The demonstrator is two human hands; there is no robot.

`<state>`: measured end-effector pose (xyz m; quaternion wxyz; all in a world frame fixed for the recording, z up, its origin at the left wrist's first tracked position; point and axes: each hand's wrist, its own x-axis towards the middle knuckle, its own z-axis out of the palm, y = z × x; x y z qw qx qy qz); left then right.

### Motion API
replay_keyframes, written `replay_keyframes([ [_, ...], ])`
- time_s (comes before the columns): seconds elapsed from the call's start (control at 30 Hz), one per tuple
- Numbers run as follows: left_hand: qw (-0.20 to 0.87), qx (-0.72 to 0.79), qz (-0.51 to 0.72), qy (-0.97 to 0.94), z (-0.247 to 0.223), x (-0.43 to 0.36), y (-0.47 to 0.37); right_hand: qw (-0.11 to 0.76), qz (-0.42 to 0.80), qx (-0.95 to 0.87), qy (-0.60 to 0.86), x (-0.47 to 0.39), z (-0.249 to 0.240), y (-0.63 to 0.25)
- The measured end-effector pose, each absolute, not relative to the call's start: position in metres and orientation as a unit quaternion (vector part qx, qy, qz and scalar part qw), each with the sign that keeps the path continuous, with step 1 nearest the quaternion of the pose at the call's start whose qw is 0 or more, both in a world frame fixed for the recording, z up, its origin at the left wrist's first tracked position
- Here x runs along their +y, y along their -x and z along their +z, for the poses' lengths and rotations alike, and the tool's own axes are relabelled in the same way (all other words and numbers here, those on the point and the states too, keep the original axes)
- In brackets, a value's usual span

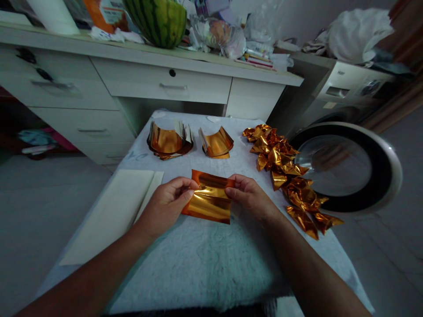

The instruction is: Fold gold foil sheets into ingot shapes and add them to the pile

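Note:
A shiny gold foil sheet (211, 204) is held level above the cloth-covered table (211, 273). My left hand (170, 200) pinches its left edge between thumb and fingers, and my right hand (249, 196) pinches the right edge. Beyond the sheet stand two stacks of curled gold foil, a larger one (168, 141) and a smaller one (218, 143). Several folded gold foil pieces (276, 154) lie in a row along the table's right side. White paper sheets (112, 207) lie at the left, partly under my left forearm.
Behind the table is a white counter (198, 61) with drawers, bearing a cut watermelon (158, 22), plastic bags and a paper roll (54, 15). At the right, a washing machine (343, 88) has its round door (390, 167) open beside the foil pieces.

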<state>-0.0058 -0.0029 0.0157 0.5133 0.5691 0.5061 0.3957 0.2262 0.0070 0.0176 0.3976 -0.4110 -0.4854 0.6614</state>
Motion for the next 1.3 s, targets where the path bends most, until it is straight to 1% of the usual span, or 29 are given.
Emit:
replay_keyframes([
  [0.17,0.486,0.517,0.391,-0.586,0.015,-0.001,0.006,0.416,0.691,-0.454,0.379,0.007,0.020,-0.225],
  [0.23,0.409,0.521,0.404,-0.632,0.015,-0.001,0.006,0.426,0.689,-0.443,0.384,0.008,0.018,-0.225],
  [0.37,0.163,0.516,0.412,-0.733,0.017,-0.007,0.003,0.442,0.674,-0.430,0.406,0.010,0.009,-0.223],
  [0.4,0.131,0.500,0.402,-0.756,0.017,-0.009,0.001,0.444,0.672,-0.430,0.408,0.010,0.008,-0.221],
  [0.47,0.107,0.455,0.378,-0.799,0.017,-0.013,-0.002,0.444,0.675,-0.429,0.405,0.010,0.006,-0.218],
  [0.57,0.113,0.419,0.357,-0.827,0.016,-0.018,-0.008,0.439,0.693,-0.421,0.387,0.008,0.007,-0.213],
  [0.8,0.165,0.429,0.359,-0.812,0.018,-0.019,-0.012,0.417,0.710,-0.441,0.357,0.002,0.016,-0.209],
  [0.93,0.230,0.461,0.355,-0.780,0.024,-0.019,-0.009,0.387,0.719,-0.480,0.321,-0.001,0.018,-0.209],
  [1.17,0.362,0.525,0.392,-0.663,0.024,-0.017,-0.008,0.340,0.700,-0.563,0.277,-0.004,0.019,-0.208],
  [1.3,0.395,0.534,0.410,-0.625,0.020,-0.015,-0.008,0.310,0.692,-0.592,0.275,-0.006,0.022,-0.207],
])
